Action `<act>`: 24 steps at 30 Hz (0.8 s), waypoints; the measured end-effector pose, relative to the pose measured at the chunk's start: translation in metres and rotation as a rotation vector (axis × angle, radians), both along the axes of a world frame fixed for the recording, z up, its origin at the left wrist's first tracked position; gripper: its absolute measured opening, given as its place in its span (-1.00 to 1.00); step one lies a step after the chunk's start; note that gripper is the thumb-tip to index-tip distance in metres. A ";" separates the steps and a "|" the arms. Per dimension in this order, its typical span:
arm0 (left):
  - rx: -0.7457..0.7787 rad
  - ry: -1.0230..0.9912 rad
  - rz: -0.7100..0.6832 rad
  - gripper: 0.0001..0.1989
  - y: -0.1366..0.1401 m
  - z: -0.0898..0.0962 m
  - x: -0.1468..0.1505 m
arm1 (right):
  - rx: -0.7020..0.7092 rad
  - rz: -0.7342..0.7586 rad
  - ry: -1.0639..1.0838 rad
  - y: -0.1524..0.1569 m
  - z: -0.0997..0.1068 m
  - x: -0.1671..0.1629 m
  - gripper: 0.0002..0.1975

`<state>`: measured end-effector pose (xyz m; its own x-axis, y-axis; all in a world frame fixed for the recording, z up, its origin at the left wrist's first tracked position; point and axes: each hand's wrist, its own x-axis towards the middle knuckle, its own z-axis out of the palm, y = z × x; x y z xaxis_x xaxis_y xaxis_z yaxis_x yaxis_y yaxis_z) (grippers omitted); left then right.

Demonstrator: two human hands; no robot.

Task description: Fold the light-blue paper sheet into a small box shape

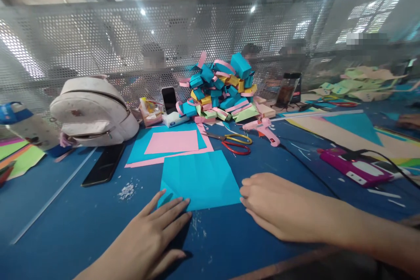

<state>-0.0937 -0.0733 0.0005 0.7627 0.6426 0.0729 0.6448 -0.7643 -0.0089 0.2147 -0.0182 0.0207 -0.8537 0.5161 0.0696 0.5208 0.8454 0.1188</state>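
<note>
A blue sheet of paper point(203, 179) with faint creases lies flat on the blue table in front of me. My left hand point(160, 227) rests palm down at its lower left corner, fingers spread and fingertips on the paper. At the lower right edge is my right hand point(278, 205), its fingers curled together against the paper's corner; the fingertips are partly hidden. Just behind the sheet, a pink paper rectangle point(172, 142) lies on more blue and pink sheets. Scissors point(232, 142) with red and yellow handles lie beyond the sheet, near a pink glue gun point(267, 131).
A heap of folded blue, pink and yellow paper pieces point(219, 92) stands by the perforated metal screen point(114, 43). To the left are a white backpack point(95, 111) and a black phone point(103, 166). A magenta power bank point(357, 168) with cables sits right, near stacked paper sheets point(321, 131).
</note>
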 end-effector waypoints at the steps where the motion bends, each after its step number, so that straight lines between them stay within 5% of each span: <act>1: -0.004 -0.006 -0.007 -0.38 -0.001 -0.002 -0.002 | -0.007 0.015 -0.023 0.001 0.002 -0.005 -0.80; 6: -0.005 -0.006 -0.026 -0.28 -0.002 -0.006 0.003 | -0.027 0.129 -0.116 0.002 0.005 -0.035 -0.87; 12: 0.036 0.022 -0.044 -0.30 0.003 -0.007 0.005 | -0.022 0.224 -0.133 0.003 -0.001 -0.062 -0.68; 24: 0.307 0.032 -0.006 -0.43 -0.008 -0.008 -0.043 | -0.122 0.326 -0.171 0.017 0.003 -0.094 -0.65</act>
<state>-0.1365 -0.0815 -0.0070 0.7713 0.5902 0.2383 0.6362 -0.7264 -0.2601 0.1206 -0.0008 0.0239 -0.9683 0.2117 -0.1330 0.2040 0.9765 0.0692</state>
